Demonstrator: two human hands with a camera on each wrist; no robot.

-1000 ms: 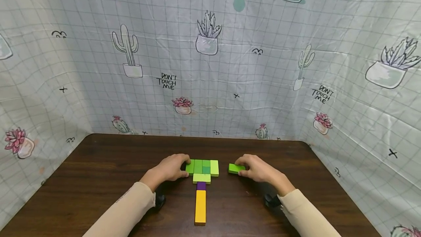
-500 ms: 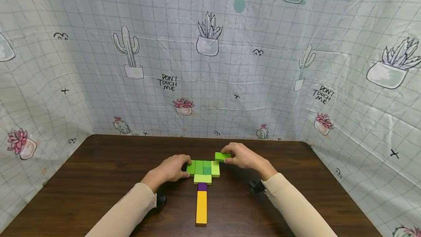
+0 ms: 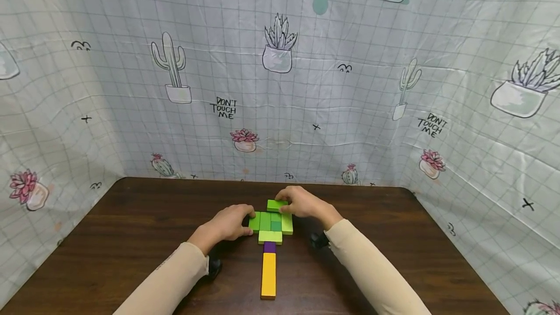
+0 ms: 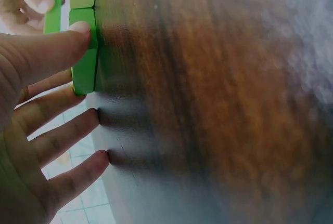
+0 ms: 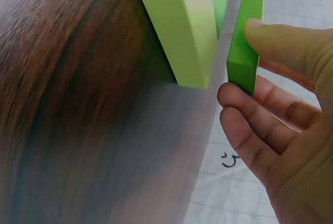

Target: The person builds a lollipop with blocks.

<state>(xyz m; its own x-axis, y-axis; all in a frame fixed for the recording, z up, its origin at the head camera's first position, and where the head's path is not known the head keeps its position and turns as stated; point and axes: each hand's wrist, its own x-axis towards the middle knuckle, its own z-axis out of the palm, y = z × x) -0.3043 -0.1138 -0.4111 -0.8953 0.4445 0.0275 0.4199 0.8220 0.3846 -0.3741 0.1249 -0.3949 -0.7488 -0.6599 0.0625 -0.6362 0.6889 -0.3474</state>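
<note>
Between the thumb and fingers of my right hand [image 3: 304,202] is a bright green block [image 3: 273,205], just beyond the far edge of a flat group of green blocks. In the right wrist view this green block [image 5: 244,47] appears raised off the table. My left hand [image 3: 227,223] pinches the leftmost green block [image 3: 255,222] of the group, thumb at its near end and index finger at its far end; its other fingertips touch the table in the left wrist view. A yellow-green block [image 3: 287,224] closes the group's right side, and another yellow-green block [image 3: 270,237] lies across its near side.
A purple block [image 3: 270,247] and a long yellow-orange block [image 3: 269,276] run from the group toward the near edge. Everything stands on a dark wooden table [image 3: 372,266]. A cactus-printed curtain [image 3: 280,111] hangs behind and at both sides.
My right hand has carried the bright green block from the table's right side leftward and away, to beyond the group. The left hand has stayed in place.
</note>
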